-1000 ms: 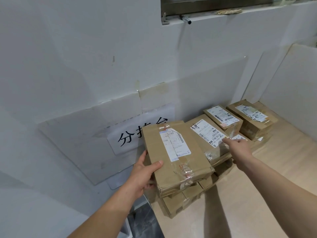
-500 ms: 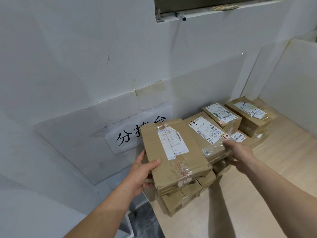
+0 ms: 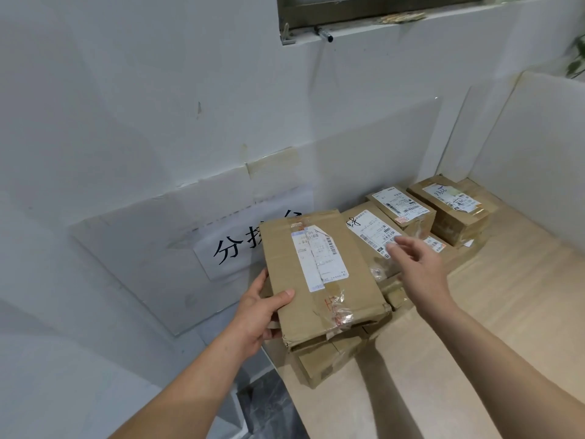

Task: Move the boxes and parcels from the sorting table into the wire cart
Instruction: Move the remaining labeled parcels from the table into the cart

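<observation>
My left hand (image 3: 256,315) grips the flat brown cardboard parcel (image 3: 323,277) at its nine o'clock edge; my right hand (image 3: 418,267) hovers unclenched, holding nothing.

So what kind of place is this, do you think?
Probably a parcel sorting room. Taped cardboard boxes with barcoded shipping labels are piled on a wooden table against the wall, beside a printed Chinese sign. The left hand holds one box.

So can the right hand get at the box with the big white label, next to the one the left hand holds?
Probably yes: the right hand hovers open just over that box, nothing between them.
</observation>
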